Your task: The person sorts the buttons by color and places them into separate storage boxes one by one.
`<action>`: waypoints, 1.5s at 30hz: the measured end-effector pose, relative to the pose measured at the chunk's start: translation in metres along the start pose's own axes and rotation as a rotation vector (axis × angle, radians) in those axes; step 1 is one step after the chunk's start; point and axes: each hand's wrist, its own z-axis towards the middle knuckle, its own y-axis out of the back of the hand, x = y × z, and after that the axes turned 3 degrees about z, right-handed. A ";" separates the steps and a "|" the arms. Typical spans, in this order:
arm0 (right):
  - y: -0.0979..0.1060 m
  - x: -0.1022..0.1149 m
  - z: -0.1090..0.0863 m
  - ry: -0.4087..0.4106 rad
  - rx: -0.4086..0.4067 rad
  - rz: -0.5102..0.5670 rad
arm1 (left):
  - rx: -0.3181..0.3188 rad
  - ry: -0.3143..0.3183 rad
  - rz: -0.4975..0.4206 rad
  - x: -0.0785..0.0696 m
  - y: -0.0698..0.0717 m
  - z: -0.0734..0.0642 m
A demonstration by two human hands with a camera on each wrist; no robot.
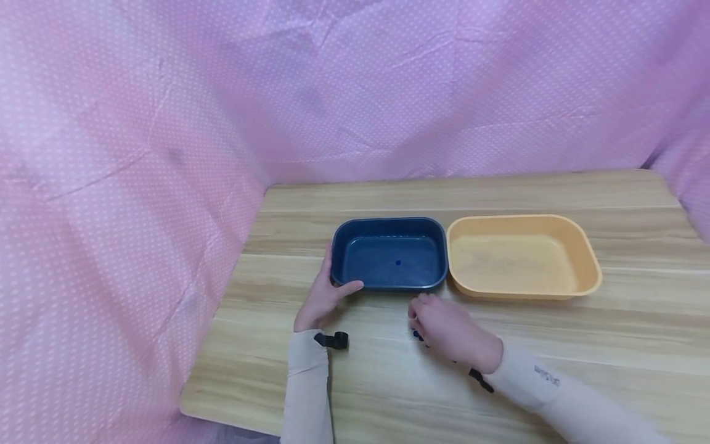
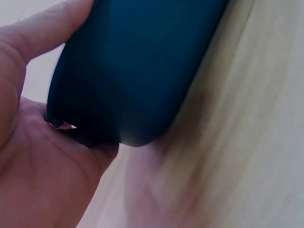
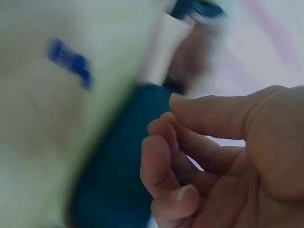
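A dark blue basin (image 1: 388, 288) stands on the wooden table, with one small blue piece (image 1: 398, 263) on its floor. My left hand (image 1: 322, 296) grips the basin's near left corner, thumb along the front rim and fingers against the left side. In front of the basin my right hand (image 1: 452, 330) hovers above the table with fingers curled. Its thumb tip (image 3: 178, 102) comes close to the index finger; whether something tiny sits between them cannot be seen. Several small blue pieces (image 3: 70, 61) lie on the table beneath that hand, partly hidden by it in the head view.
A yellow basin (image 1: 521, 291) stands right against the blue one's right side. The wooden table (image 1: 638, 345) reaches out on both sides. Pink dotted cloth (image 1: 355, 92) hangs behind and to the left. Black straps (image 1: 333, 340) are on both wrists.
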 end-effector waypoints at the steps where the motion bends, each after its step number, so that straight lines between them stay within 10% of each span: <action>1: -0.007 -0.001 -0.001 0.006 -0.001 -0.009 | -0.006 -0.001 0.012 -0.001 0.000 -0.001; 11: -0.035 -0.012 -0.005 -0.013 0.011 -0.001 | 0.010 0.030 0.117 -0.014 0.001 -0.004; 45: -0.034 -0.022 0.003 -0.144 0.072 0.002 | 0.038 0.042 0.144 -0.019 0.003 0.000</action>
